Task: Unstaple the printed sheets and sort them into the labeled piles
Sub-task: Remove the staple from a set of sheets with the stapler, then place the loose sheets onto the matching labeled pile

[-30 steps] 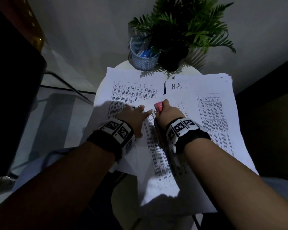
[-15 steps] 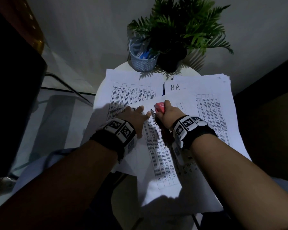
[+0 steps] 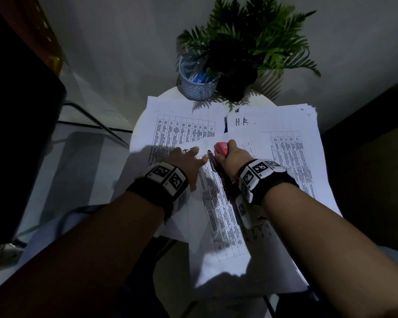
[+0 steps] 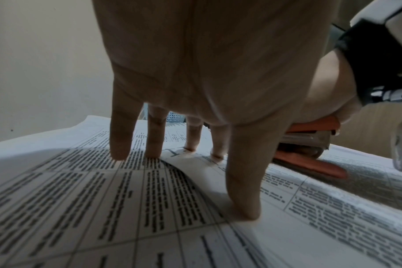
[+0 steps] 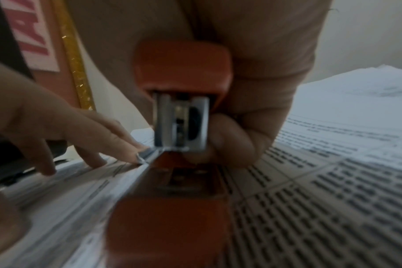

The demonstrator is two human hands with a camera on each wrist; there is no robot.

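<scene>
1. Stapled white printed sheets (image 3: pixel 218 216) lying mid-surface, between the left table-print pile (image 3: pixel 184 129) and the right pile labelled "H.R." (image 3: pixel 285 134).
2. Left hand (image 3: pixel 189 161) open, straight fingers (image 4: pixel 243 181) pressing the top corner flat.
3. Right hand (image 3: pixel 230 159) gripping orange metal stapler (image 5: pixel 181 101), tail end low at the corner.
4. Advisable: lever gently under the staple, paper pinned close beside; tearing likely otherwise.

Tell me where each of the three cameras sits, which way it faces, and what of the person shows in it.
Head: worn on the head, looking down at the round table; both forearms, left hand and right hand show.
Left wrist: looks along the left hand's fingers pressing the printed sheets.
Right wrist: looks along the right hand gripping the orange stapler.
Shared: the stapler appears in all three views; each wrist view also catches the other hand.
</scene>
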